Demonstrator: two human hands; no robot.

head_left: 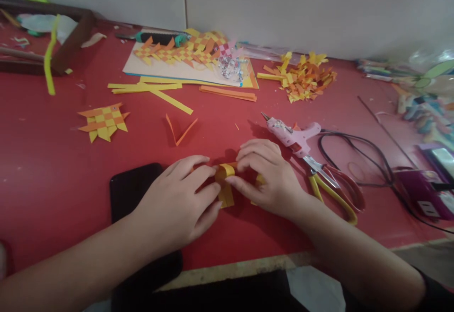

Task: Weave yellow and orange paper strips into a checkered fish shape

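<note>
Yellow and orange paper strips are between my two hands, low over the red table. One yellow strip bends over into a loop, and an orange strip runs across behind it. My left hand is closed on the strips from the left, its fingertips at the loop. From the right, my right hand pinches them, thumb against the yellow loop. More yellow paper shows under the right palm. The fingers hide part of the strips. Beyond my hands lies a folded orange strip in a V shape.
A woven paper fish lies left, with loose yellow strips behind it. A black phone sits under my left wrist. Right are a pink glue gun, pliers and a black cord. A paper pile is at the back.
</note>
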